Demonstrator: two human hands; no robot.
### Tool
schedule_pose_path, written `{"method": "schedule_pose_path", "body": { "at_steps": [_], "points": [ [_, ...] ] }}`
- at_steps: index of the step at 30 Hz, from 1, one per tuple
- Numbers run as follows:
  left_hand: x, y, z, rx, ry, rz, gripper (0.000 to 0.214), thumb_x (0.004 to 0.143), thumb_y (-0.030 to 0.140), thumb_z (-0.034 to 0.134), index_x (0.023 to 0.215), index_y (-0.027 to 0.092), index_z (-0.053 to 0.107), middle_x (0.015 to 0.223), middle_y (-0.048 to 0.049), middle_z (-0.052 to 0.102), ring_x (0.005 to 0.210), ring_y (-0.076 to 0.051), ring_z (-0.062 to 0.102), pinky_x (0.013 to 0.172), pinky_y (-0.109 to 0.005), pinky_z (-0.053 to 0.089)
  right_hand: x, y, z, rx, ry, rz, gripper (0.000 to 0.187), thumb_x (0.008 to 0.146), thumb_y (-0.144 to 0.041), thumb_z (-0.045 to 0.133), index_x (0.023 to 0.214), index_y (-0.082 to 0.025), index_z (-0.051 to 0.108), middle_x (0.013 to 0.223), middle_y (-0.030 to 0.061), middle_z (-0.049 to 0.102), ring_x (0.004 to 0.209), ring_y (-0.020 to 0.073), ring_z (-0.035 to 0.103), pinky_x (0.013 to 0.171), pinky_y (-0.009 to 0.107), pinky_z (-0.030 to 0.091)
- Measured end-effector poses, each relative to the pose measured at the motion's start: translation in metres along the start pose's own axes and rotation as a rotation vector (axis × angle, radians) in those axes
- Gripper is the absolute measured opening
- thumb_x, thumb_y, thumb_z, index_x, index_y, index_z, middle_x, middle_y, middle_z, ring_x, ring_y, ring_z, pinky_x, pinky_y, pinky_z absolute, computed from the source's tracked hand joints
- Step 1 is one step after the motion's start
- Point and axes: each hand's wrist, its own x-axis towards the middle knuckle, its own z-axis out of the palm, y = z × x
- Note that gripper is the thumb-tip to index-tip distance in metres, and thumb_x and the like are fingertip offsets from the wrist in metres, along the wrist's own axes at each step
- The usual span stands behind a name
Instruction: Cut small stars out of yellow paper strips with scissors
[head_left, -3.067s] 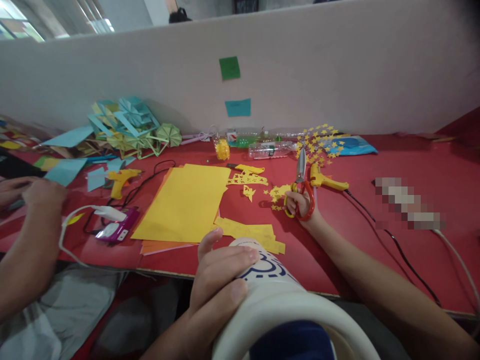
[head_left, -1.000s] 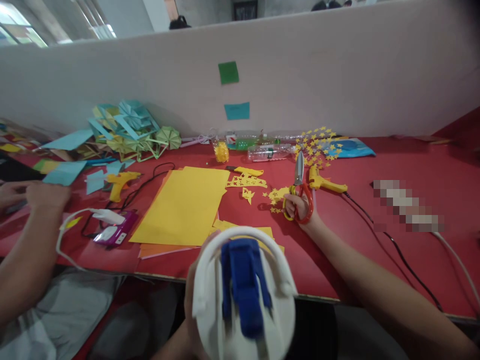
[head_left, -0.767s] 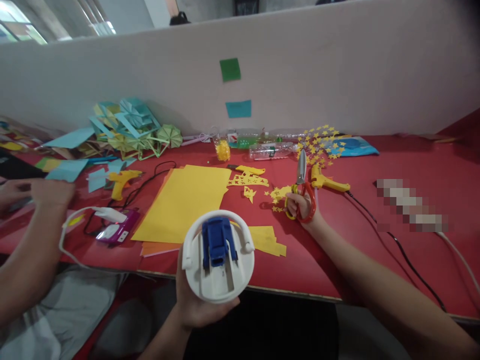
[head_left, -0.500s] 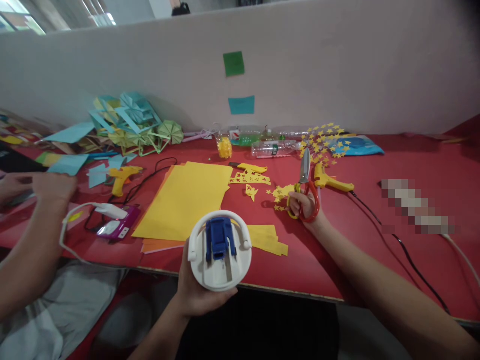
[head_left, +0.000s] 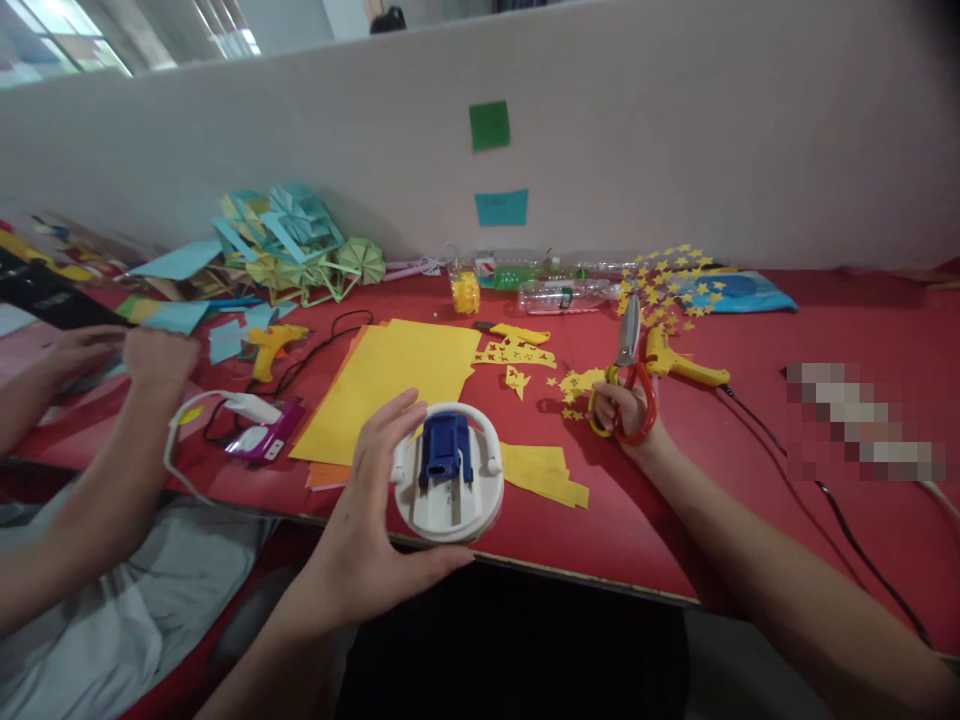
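In front of me near the table's front edge stands a white-lidded tumbler (head_left: 484,490) with a blue flip cap and a white carry loop, seen from above. My left hand (head_left: 367,530) curves around its left side, fingers and thumb spread apart; any contact on the far side is hidden. A pair of scissors (head_left: 630,335) with red and yellow handles is gripped in my right hand (head_left: 624,408), blades pointing up and away. Just left of that hand lie small yellow paper stars (head_left: 574,390). Yellow paper sheets (head_left: 405,365) lie behind the tumbler, yellow strips (head_left: 540,475) to its right.
At the back are clear plastic bottles (head_left: 562,297), a cup of yellow pieces (head_left: 466,292) and a yellow cutter (head_left: 521,333). Yellow glue guns (head_left: 686,365) with cords lie right and left. A co-worker's arms (head_left: 135,450), a purple power box (head_left: 274,432) and folded paper shapes (head_left: 281,235) occupy the left.
My left hand has loosened, its fingers spreading beside the tumbler, which now sits lower and farther from me. The view has shifted left slightly. My right hand still holds the scissors.
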Motion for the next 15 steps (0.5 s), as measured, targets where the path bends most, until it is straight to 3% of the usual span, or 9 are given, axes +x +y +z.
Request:
{"method": "schedule_pose_path", "body": {
  "at_steps": [4, 7, 11, 15],
  "points": [
    [0.008, 0.005, -0.003, -0.036, -0.063, -0.025, 0.086, 0.059, 0.035, 0.075, 0.133, 0.027, 0.033, 0.133, -0.0107, 0.045, 0.122, -0.031, 0.045, 0.099, -0.049, 0.043, 0.001, 0.002, 0.0, -0.004, 0.033, -0.001, 0.046, 0.072, -0.031, 0.064, 0.038, -0.022, 0.034, 0.03, -0.0061, 0.031, 0.027, 0.0062, 0.03, 0.042, 0.025, 0.045],
    [0.006, 0.002, -0.002, -0.08, -0.047, -0.048, 0.089, 0.056, 0.032, 0.077, 0.133, 0.028, 0.032, 0.13, -0.01, 0.046, 0.118, -0.03, 0.05, 0.096, -0.045, 0.047, 0.001, 0.004, -0.001, 0.002, 0.029, 0.009, 0.046, 0.072, -0.03, 0.063, 0.038, -0.022, 0.033, 0.03, -0.0054, 0.032, 0.028, 0.0066, 0.032, 0.041, 0.024, 0.044],
    [-0.001, -0.002, 0.002, -0.147, 0.022, -0.005, 0.074, 0.062, 0.027, 0.075, 0.125, 0.029, 0.037, 0.141, -0.0121, 0.034, 0.129, -0.032, 0.04, 0.098, -0.049, 0.044, 0.001, 0.003, -0.001, 0.011, 0.019, 0.009, 0.045, 0.071, -0.03, 0.065, 0.039, -0.021, 0.033, 0.032, -0.0061, 0.032, 0.029, 0.0061, 0.032, 0.043, 0.024, 0.045],
    [-0.007, -0.002, 0.007, -0.158, 0.081, 0.074, 0.045, 0.067, 0.018, 0.071, 0.106, 0.03, 0.049, 0.151, -0.0053, 0.018, 0.137, -0.033, 0.026, 0.1, -0.057, 0.039, 0.001, 0.003, -0.002, 0.023, 0.019, 0.022, 0.045, 0.069, -0.031, 0.066, 0.039, -0.022, 0.034, 0.033, -0.0062, 0.033, 0.028, 0.0063, 0.032, 0.042, 0.025, 0.044]
  ]
}}
